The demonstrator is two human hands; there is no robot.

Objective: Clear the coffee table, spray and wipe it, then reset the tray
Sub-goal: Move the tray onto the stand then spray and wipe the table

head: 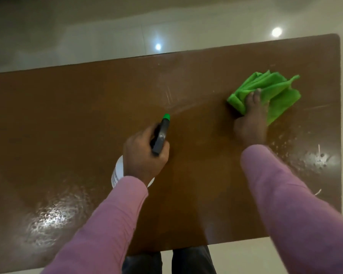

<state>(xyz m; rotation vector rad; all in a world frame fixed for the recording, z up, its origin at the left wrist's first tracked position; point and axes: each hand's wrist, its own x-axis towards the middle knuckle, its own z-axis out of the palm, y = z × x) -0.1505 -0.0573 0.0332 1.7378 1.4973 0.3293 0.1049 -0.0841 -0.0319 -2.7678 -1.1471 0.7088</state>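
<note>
The brown coffee table (77,119) fills most of the view, its top wet and speckled with droplets. My left hand (145,153) grips a white spray bottle (117,171) by its dark trigger head, the green nozzle aimed up and to the right, and a fine mist streaks across the table from it. My right hand (251,119) presses a crumpled green cloth (269,91) onto the table near the far right corner, with the fingers laid over it. No tray is in view.
Glossy pale floor tiles (107,36) lie beyond the table's far edge and to its right. My legs in dark trousers (186,262) stand at the near edge. Wet glare patches sit at the near left and the right edge.
</note>
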